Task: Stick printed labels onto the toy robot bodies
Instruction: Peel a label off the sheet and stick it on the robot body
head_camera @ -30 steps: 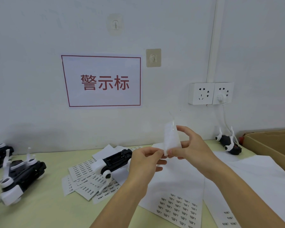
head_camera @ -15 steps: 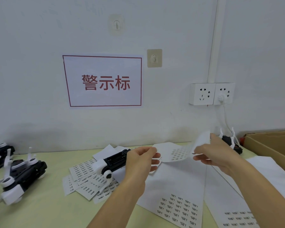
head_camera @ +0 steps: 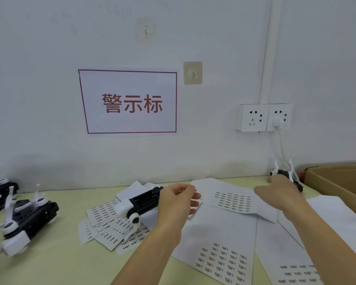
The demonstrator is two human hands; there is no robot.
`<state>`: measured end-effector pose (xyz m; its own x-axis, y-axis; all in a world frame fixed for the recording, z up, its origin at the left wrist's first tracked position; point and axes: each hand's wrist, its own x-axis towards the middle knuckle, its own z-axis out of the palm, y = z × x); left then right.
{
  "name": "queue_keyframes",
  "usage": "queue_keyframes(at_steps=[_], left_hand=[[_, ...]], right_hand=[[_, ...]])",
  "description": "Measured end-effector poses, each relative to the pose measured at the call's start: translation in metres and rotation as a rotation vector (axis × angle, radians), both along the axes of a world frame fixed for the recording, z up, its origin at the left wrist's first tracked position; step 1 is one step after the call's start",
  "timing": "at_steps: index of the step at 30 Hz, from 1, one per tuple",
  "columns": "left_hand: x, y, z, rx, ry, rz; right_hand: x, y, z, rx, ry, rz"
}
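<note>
Centrally, left hand point(head_camera: 178, 203) hovers above pale green table point(head_camera: 49, 262), thumb and forefinger pinched together, probably on small peeled label, too small to confirm. Right hand point(head_camera: 280, 193) reaches to far right, fingers relaxed, over label sheet point(head_camera: 232, 199) lying flat. Black-and-white toy robot point(head_camera: 138, 204) lies just left of left hand, on scattered cut label strips point(head_camera: 103, 227). More toy robots point(head_camera: 27, 217) at left edge. Cardboard box point(head_camera: 337, 182) at right
</note>
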<state>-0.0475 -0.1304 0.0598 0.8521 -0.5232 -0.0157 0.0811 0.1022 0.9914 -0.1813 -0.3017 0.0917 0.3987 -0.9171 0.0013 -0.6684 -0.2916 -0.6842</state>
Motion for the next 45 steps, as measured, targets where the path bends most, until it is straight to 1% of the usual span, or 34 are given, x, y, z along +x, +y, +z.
queue_keyframes(at_steps=[3,5,8,11,17,21,28,36,40,42,45], left_hand=[[0.0,0.0,0.0,-0.005,-0.005,0.018],[0.0,0.0,0.0,-0.008,-0.021,0.046],[0.001,0.0,0.0,-0.015,-0.067,0.097],[0.0,0.001,0.0,-0.023,-0.099,0.151],[-0.002,0.002,0.003,-0.046,-0.166,0.2],[-0.003,0.003,0.004,-0.075,-0.192,0.221],[-0.003,0.005,0.005,-0.105,-0.191,0.167],[-0.003,0.005,0.007,-0.113,-0.155,0.092],[0.0,0.005,0.01,-0.121,-0.086,-0.005],[0.0,0.005,0.01,-0.133,-0.08,-0.042],[0.0,0.005,0.01,-0.143,-0.091,-0.045]], right_hand=[[0.011,0.021,0.007,0.192,-0.257,0.215],[0.018,0.04,0.012,0.291,-0.328,0.39],[0.028,0.065,0.018,0.255,-0.296,0.553],[0.034,0.079,0.021,0.208,-0.312,0.586],[0.035,0.092,0.023,0.234,-0.316,0.679],[0.036,0.099,0.021,0.209,-0.292,0.76],[0.039,0.098,0.018,0.217,-0.351,0.755],[0.044,0.086,0.013,0.246,-0.476,0.536],[0.043,0.084,0.013,0.294,-0.514,0.551],[0.042,0.083,0.012,0.305,-0.502,0.558],[0.043,0.082,0.01,0.313,-0.496,0.545]])
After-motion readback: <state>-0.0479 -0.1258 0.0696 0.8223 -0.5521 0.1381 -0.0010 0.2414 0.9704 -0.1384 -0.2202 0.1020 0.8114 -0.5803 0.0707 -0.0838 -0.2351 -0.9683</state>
